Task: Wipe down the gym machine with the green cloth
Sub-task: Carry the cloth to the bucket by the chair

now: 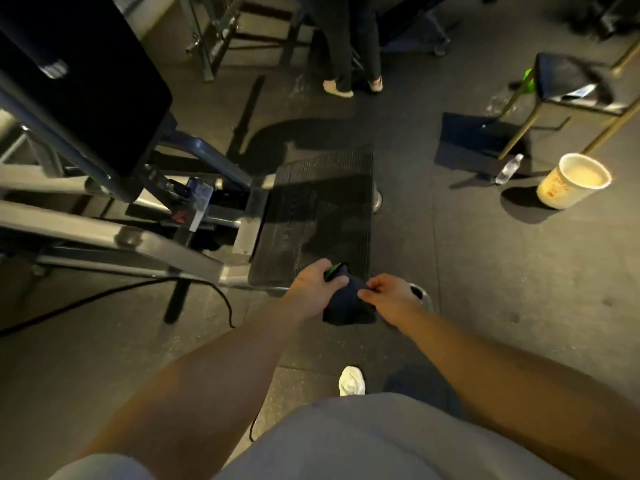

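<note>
While a white shoe [351, 380] stands below, the left hand [317, 283] and right hand [389, 296] both grip the bunched cloth [348, 306], dark with a green edge, over the near end of the ribbed footplate [318, 209] of the gym machine [114, 237]; farther right stands a bucket [571, 183].

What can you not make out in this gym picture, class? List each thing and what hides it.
Head view throughout.
Cloth: bunched between left hand and right hand; only a green sliver shows.
Gym machine: cut off by the left edge.
Bystander: cut off above the legs by the top edge.
Cup lettering: too blurred to read.
</note>
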